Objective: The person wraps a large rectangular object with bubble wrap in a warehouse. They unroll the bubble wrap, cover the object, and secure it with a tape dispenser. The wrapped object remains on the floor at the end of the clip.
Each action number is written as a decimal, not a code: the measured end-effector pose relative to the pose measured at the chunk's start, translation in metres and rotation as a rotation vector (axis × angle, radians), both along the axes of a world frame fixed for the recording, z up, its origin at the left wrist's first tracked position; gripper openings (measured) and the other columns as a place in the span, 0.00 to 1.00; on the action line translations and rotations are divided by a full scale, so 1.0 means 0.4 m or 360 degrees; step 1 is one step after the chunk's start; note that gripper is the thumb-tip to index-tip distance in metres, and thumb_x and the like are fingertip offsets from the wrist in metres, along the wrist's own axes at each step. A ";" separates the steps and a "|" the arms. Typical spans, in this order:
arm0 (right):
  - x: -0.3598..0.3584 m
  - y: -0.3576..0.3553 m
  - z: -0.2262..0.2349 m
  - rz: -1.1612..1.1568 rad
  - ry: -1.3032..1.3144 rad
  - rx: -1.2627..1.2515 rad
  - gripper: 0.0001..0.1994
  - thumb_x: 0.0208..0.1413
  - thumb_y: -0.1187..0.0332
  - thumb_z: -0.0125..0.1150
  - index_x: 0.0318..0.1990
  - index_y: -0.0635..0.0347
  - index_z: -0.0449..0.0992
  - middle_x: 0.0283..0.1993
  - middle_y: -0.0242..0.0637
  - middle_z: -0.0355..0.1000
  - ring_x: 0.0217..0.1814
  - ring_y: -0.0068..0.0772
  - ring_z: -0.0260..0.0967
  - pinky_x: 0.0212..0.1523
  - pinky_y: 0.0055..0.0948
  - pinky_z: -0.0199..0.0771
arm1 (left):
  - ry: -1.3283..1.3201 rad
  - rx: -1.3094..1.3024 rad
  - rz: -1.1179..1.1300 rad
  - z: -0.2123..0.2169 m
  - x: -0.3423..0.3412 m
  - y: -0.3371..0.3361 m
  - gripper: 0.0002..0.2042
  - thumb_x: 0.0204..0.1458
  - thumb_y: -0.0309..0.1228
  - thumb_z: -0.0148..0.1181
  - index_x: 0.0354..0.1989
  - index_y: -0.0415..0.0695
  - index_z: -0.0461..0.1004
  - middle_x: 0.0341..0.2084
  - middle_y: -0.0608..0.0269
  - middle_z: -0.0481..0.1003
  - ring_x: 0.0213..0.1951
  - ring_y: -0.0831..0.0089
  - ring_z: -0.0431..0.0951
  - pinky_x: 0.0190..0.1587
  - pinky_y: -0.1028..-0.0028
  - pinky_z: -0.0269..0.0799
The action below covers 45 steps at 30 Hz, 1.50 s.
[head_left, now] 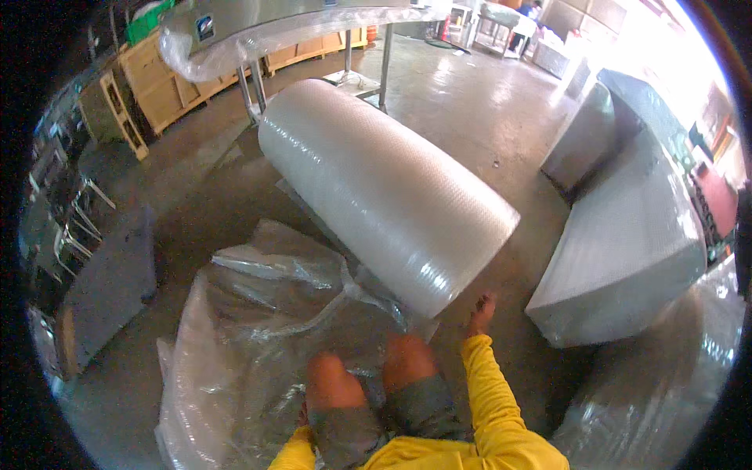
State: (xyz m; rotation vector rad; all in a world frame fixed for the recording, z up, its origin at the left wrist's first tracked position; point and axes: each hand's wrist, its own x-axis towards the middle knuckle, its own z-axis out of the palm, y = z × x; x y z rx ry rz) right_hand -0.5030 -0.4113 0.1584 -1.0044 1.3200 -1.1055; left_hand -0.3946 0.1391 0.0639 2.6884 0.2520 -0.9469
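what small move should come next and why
Probably bring the right hand against the near end of the bubble-wrap roll: it looks empty and close to that end, while the left hand is down beside the left leg.

Bubble-wrap roll (384, 196): big, fat cylinder, whitish and translucent, fine dimpled skin, glossy streaks along its flank; lying on its side on the floor (454, 141), slanting from far left to near right; wound up, round in form; plastic sheet (243, 313): clear, thin, shiny; loose and rumpled, spread on the near-left side of the roll, ridged folds across it; contact between them unclear.
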 end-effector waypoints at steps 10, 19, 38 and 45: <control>0.161 0.092 -0.073 0.0578 -0.1060 0.0500 0.29 0.61 0.44 0.42 0.58 0.58 0.64 0.54 0.37 0.66 0.55 0.39 0.63 0.58 0.38 0.61 | 0.0198 0.0068 -0.0142 -0.009 -0.094 -0.037 0.18 0.52 0.36 0.56 0.49 0.40 0.68 0.39 0.50 0.75 0.43 0.56 0.75 0.46 0.63 0.70; 0.219 0.177 -0.017 0.0617 -0.1118 0.0529 0.30 0.61 0.43 0.41 0.60 0.56 0.62 0.58 0.37 0.64 0.57 0.39 0.62 0.59 0.39 0.61 | 0.0164 0.0084 -0.0224 0.015 -0.024 -0.079 0.20 0.52 0.37 0.55 0.50 0.40 0.66 0.41 0.46 0.75 0.44 0.52 0.75 0.48 0.59 0.70; 0.170 0.222 0.566 0.0413 -0.0655 -0.0062 0.35 0.60 0.39 0.38 0.67 0.53 0.53 0.67 0.34 0.55 0.64 0.39 0.56 0.64 0.43 0.57 | 0.0016 0.0111 0.0006 0.631 0.188 0.092 0.23 0.53 0.41 0.52 0.53 0.39 0.64 0.49 0.41 0.72 0.51 0.44 0.71 0.54 0.55 0.67; -0.070 0.204 1.362 0.0495 -0.0965 0.0221 0.41 0.56 0.32 0.39 0.66 0.55 0.56 0.66 0.35 0.57 0.64 0.40 0.56 0.64 0.42 0.55 | 0.0444 0.0256 0.0078 1.111 -0.107 0.327 0.27 0.52 0.46 0.49 0.50 0.32 0.69 0.51 0.38 0.70 0.53 0.48 0.71 0.57 0.61 0.66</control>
